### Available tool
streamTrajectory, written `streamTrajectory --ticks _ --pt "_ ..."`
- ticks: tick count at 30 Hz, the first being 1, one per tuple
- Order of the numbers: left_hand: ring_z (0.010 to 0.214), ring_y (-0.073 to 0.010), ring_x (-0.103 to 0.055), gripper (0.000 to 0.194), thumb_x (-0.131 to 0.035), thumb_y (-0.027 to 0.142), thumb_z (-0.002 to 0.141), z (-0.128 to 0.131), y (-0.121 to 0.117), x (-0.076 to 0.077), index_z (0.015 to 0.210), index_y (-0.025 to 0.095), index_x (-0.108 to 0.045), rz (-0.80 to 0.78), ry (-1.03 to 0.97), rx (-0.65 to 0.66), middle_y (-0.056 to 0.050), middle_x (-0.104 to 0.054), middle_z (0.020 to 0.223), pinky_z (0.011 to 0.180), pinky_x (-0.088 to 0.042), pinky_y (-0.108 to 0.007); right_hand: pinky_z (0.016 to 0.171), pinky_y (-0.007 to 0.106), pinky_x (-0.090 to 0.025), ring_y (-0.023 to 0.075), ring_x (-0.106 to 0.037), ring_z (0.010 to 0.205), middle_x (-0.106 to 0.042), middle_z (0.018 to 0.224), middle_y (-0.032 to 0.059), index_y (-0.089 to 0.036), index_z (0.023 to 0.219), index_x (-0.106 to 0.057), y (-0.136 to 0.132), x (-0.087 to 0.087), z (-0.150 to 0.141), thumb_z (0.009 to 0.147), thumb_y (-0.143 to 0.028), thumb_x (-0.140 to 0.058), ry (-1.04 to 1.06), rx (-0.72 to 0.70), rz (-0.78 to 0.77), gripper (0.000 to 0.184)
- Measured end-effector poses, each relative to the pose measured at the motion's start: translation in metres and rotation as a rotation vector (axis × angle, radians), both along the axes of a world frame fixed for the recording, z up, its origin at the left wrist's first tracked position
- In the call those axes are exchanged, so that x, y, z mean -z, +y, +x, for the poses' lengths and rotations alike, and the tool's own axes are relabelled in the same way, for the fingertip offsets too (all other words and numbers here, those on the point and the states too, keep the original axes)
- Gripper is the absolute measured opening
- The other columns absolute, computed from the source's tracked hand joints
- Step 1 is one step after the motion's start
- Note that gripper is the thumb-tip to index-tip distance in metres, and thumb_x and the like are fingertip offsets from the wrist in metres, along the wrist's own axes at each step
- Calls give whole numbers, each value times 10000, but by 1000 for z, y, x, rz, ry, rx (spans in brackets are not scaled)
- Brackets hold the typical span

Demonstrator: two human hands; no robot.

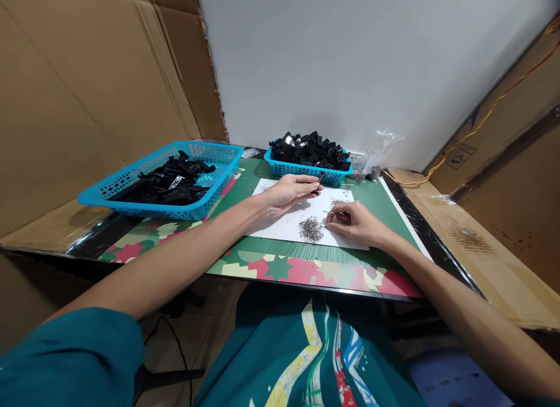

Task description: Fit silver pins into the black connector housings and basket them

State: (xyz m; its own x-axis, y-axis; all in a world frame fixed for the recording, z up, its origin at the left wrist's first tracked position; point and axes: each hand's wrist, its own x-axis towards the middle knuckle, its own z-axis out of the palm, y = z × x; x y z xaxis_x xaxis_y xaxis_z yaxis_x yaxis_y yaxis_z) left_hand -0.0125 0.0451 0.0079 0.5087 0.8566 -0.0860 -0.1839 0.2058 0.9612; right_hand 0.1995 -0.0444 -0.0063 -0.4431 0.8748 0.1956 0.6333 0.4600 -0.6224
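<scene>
My left hand is closed on a small black plastic part, pinched between thumb and fingers above a white sheet. To its right, low over the same sheet, my right hand is closed in a pinch. A thin dark rod-like piece sticks out leftward from its fingertips; its exact kind is too small to make out. Just left of the right hand lies a pile of tiny metal pieces. A second, smaller heap of them sits behind the right hand, partly hidden by it.
A large blue basket with black plastic parts stands at the left. Another blue basket, heaped with small black parts, is at the back. Clear plastic bags lie beside it. Cardboard walls flank the table.
</scene>
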Motion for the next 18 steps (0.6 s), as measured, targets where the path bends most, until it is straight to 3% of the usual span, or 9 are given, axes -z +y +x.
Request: streamTrajectory --ticks 9,14,18 --pt "863 -193 -716 188 -807 235 872 6 -6 4 980 102 -732 65 51 25 -110 -740 956 889 -516 -381 613 282 -331 135 -447 639 -585 695 -6 -157 832 -706 4 2 6 916 -254 -637 21 16 -45 146" --pt "750 -140 -628 238 -831 314 838 5 -4 6 917 112 -732 256 117 79 -60 -680 838 746 -472 -317 578 279 -302 133 -384 636 -485 713 -26 -189 817 -564 2 1 7 976 -307 -563 115 12 -76 198" --pt "645 -118 -581 245 -800 260 847 8 -9 3 1011 108 -700 296 182 86 -61 -684 799 622 -406 -292 582 280 -315 139 -372 650 -463 754 -24 -210 867 -517 1 0 11 1022 -362 -524 210 11 -35 217"
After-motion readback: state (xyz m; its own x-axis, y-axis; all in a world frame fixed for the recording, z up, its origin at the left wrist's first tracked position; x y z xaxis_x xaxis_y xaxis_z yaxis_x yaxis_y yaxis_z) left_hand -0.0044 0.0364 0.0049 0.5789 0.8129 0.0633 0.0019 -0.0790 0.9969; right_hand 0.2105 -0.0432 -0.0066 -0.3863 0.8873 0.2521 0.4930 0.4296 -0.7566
